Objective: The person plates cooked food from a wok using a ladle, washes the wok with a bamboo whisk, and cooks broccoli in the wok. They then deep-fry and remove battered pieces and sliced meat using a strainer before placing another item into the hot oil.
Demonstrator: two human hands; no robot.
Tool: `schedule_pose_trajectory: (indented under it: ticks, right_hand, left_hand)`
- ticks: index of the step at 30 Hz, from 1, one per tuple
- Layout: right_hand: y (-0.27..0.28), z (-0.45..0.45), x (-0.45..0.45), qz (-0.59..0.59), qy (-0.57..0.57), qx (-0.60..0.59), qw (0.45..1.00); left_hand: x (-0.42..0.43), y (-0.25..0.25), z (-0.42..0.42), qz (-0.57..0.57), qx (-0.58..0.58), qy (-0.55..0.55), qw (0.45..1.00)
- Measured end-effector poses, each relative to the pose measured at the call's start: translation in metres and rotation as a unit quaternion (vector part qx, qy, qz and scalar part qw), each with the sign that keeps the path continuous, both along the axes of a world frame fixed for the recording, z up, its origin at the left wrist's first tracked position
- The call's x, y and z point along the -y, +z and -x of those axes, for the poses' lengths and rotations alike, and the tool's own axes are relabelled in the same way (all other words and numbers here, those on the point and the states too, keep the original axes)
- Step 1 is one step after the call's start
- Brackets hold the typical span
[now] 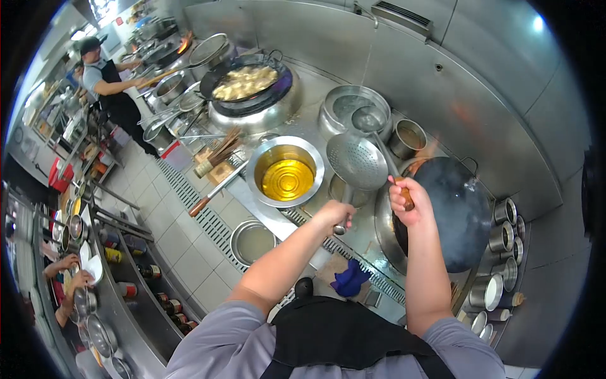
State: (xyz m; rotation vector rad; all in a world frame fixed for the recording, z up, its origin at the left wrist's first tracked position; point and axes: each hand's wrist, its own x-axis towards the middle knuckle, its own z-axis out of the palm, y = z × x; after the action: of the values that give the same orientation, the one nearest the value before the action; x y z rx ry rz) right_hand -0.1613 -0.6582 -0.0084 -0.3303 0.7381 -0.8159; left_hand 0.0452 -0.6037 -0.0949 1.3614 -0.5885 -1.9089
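Note:
My left hand [334, 216] is closed round the metal handle of a perforated skimmer [357, 160], its bowl held out over the stove top. In my right hand [411, 201] is the wooden handle of a long ladle [368, 120]. The ladle's bowl is at a metal pot of water [334, 123], under a thin stream falling from a tap [376, 22]. Right of my right hand sits a dark wok [451, 215] with smoke or steam in it and a glow of flame at its rim. A steel pot [255, 155] of yellow oil stands left of the skimmer.
Another wok [246, 82] with pale food in bubbling oil stands at the back. A small pot [410, 136] is beside the water pot. Seasoning containers [502, 237] line the right. A blue cloth [349, 278] lies in front. A co-worker [104, 82] stands far left.

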Motion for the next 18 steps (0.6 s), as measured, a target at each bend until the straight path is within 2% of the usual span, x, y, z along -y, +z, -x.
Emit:
schedule_pose_trajectory:
  ticks: [3, 4, 5, 7, 8, 11, 13, 14, 16, 17, 18]
  right_hand:
    - [0.011, 0.011, -0.019, 0.055, 0.008, -0.127, 0.990]
    - [0.011, 0.011, -0.018, 0.056, 0.007, -0.127, 0.990]
    - [0.010, 0.009, -0.015, 0.107, 0.005, -0.231, 0.967]
    - [-0.001, 0.008, 0.003, 0.194, 0.013, -0.387, 0.901]
    - [-0.005, 0.006, 0.017, 0.195, 0.006, -0.386, 0.902]
    - [-0.024, -0.015, 0.062, 0.298, -0.010, -0.554, 0.777]
    - [-0.051, -0.028, 0.095, 0.347, 0.011, -0.644, 0.681]
    - [-0.054, -0.037, 0.104, 0.366, 0.038, -0.690, 0.624]
    - [-0.046, -0.054, 0.113, 0.207, 0.059, -0.526, 0.823]
    - [-0.045, -0.052, 0.120, 0.130, 0.036, -0.323, 0.937]
    - [-0.046, -0.048, 0.127, 0.047, 0.009, -0.100, 0.994]
  left_hand:
    - [-0.003, 0.008, -0.004, 0.017, 0.039, -0.009, 0.999]
    - [-0.006, 0.010, -0.005, 0.038, 0.068, -0.008, 0.997]
    - [-0.011, 0.011, -0.005, 0.039, 0.068, -0.010, 0.997]
    - [-0.028, 0.012, -0.006, 0.096, 0.218, -0.010, 0.971]
    - [-0.034, 0.000, -0.008, 0.102, 0.275, -0.033, 0.956]
    - [-0.053, -0.016, -0.012, 0.109, 0.318, -0.061, 0.940]
    - [-0.064, -0.004, -0.013, 0.046, 0.209, -0.084, 0.973]
    - [-0.067, -0.010, -0.016, 0.049, 0.213, -0.091, 0.972]
    - [-0.070, -0.031, -0.022, -0.015, 0.061, -0.063, 0.996]
    - [-0.071, -0.043, -0.025, -0.021, 0.045, -0.064, 0.997]
    - [-0.076, -0.044, -0.026, -0.020, 0.046, -0.074, 0.996]
